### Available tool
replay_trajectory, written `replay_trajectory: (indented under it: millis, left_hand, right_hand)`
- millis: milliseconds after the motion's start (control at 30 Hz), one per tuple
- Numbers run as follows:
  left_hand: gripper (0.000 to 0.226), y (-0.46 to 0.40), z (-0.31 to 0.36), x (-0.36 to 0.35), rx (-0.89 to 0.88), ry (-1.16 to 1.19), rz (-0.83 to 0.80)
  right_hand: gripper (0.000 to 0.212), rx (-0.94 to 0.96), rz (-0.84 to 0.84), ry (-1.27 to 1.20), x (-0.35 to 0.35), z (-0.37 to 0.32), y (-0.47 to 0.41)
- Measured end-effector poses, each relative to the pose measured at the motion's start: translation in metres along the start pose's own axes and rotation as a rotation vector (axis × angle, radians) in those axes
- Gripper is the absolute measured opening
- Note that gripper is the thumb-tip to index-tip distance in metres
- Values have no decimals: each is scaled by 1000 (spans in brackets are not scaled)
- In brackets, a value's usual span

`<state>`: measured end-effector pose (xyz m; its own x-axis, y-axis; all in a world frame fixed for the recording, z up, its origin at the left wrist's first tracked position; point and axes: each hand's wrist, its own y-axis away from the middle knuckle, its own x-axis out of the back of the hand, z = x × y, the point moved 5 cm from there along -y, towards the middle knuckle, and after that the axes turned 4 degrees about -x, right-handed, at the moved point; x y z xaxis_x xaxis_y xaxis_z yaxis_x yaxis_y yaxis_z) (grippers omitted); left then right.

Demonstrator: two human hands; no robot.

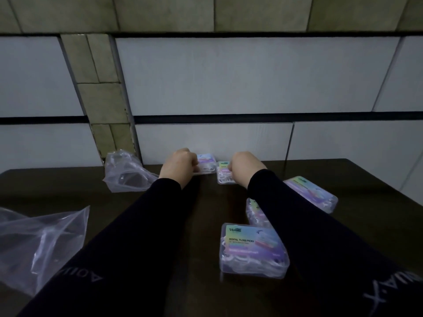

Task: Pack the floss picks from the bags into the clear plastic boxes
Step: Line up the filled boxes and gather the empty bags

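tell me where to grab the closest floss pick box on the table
Take the nearest box by its two long side edges, coming straight down from above. It lies flat, label up, with bare table on its left side and toward the viewer; the right sleeve crowds its far right corner, so I would favour the near end.

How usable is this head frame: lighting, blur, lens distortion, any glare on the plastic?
Head view: dim and underexposed, the dark table swallows the black sleeves. Wide-angle bending curves the wall lines. The left hand and right hand at the far boxes look soft, and their fingers are unclear. The print on the nearest box is only partly readable. Faint sheen on the bag, no hard glare.
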<state>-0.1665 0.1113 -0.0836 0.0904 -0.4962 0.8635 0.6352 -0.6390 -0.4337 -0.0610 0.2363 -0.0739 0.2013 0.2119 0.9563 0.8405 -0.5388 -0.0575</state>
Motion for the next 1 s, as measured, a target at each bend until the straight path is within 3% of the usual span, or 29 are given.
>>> replay_trajectory:
  millis: [300,733,1000]
  left_hand:
    - [9,-4,-32,7,40,-5,-17]
    - [15,1,-30,8,33,-59,35]
    - [21,6,-16,8,56,-108,-80]
  right_hand:
    - [27,-10,11,-61,-6,-22,-26]
    - [27,120,39,169,-14,-37,-53]
    - [25,123,22,60,-12,-28,-36]
